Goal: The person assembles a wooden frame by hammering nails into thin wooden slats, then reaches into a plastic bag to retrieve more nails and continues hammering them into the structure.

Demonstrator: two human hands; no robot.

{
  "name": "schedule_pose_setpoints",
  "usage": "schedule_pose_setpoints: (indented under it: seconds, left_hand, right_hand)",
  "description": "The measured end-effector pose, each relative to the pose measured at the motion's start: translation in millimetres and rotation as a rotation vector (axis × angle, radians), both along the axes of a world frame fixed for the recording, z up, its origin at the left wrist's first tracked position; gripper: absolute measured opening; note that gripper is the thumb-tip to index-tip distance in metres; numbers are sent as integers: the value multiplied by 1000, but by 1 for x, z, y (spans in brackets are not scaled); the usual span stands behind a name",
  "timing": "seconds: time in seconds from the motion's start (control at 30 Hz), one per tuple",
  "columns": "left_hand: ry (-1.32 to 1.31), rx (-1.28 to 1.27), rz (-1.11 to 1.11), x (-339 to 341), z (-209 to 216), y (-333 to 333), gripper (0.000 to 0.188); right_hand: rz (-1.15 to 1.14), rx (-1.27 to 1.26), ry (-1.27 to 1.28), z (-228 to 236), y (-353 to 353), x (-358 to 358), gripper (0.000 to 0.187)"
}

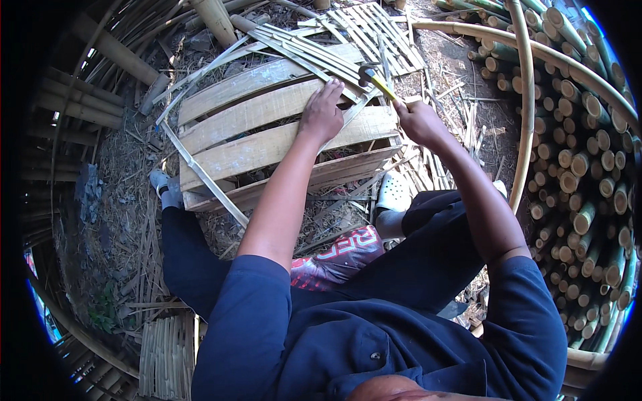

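A wooden slatted crate (247,110) lies in front of me, its pale planks facing up. Several thin bamboo strips (302,52) rest across its far side, and one strip (361,105) runs slantwise between my hands. My left hand (324,110) lies on the planks by that strip, fingers stretched forward; what is under the palm is hidden. In my right hand (420,121) is a hammer (382,84) with a yellow handle, gripped near its end. The dark hammer head hangs over the crate's far right part, just beyond the slanting strip.
A big stack of cut bamboo poles (568,160) fills the right, behind a curved bamboo rail (525,100). A slatted bamboo panel (374,33) lies beyond the crate. Another bamboo strip (200,170) leans across the crate's left end. A bundle of strips (166,361) sits lower left.
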State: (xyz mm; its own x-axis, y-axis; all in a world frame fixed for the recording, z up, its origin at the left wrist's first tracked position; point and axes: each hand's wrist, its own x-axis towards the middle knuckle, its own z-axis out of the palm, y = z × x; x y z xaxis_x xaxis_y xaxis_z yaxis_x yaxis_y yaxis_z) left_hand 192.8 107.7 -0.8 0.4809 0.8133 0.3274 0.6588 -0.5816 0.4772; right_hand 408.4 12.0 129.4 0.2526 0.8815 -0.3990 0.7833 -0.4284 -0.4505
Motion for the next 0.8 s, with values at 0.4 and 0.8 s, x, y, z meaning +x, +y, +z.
schedule_pose_setpoints:
  seconds: [0.4,0.8]
  left_hand:
    - [47,9,52,3,9,-7,60]
    - [-21,10,6,-1,-1,4,51]
  right_hand:
    - [100,-40,27,16,19,-12,71]
    - [123,147,-205,29,40,-1,46]
